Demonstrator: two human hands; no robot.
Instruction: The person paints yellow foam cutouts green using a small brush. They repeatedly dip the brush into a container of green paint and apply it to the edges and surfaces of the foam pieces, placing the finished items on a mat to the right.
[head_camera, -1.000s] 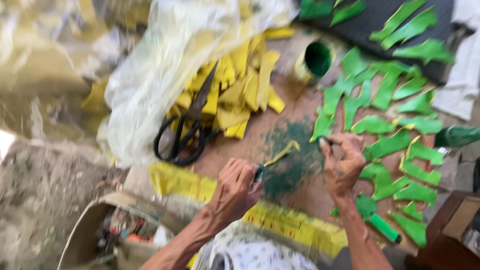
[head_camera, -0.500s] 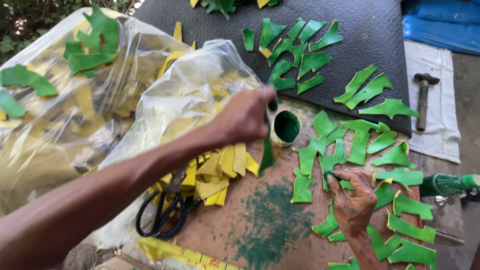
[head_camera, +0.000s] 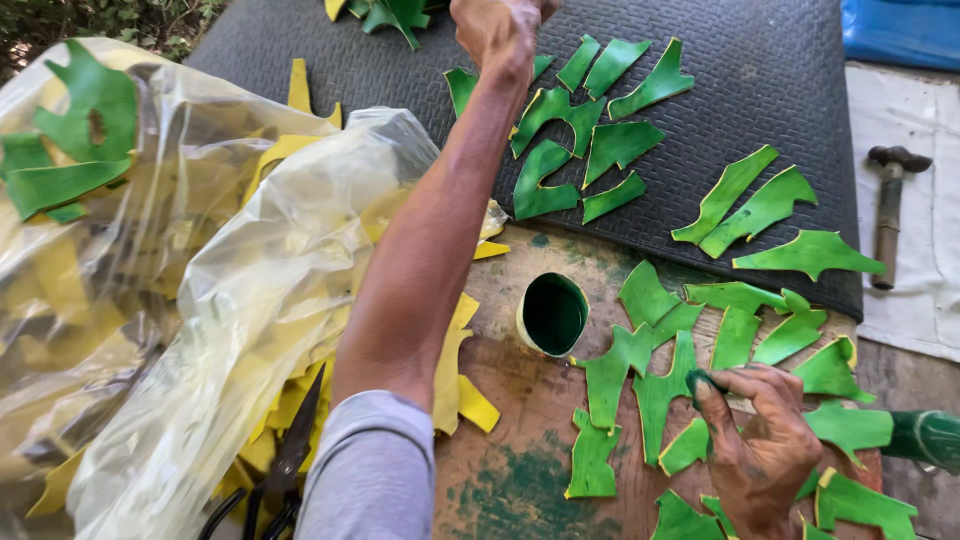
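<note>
1. Step in hand, as judged: painted pieces are being laid out to dry. The left hand (head_camera: 497, 30) is stretched far forward over the black ribbed rubber mat (head_camera: 760, 90), closed into a fist near the top edge; whether it holds a piece I cannot tell.
2. The right hand (head_camera: 762, 448) rests on the paint-stained wooden board (head_camera: 520, 400), fingers curled and pinching a small dark green-stained dauber (head_camera: 703, 380) against a flat green-painted cut-out piece (head_camera: 660, 395).
3. A small round tin of green paint (head_camera: 553, 313) stands open on the board, between the two arms.
4. Next move, judged: it would call for a light grip by the edges, since the green faces look wet, and a bare spot on the mat.
5. Surface: unpainted yellow cut-out pieces (head_camera: 455, 375) spill from a clear plastic bag (head_camera: 250, 300) at left; black-handled scissors (head_camera: 270, 490) lie beside them.
6. Surroundings: outdoors in sun; a hammer (head_camera: 890, 210) lies on a white cloth (head_camera: 925, 300) at right.
</note>
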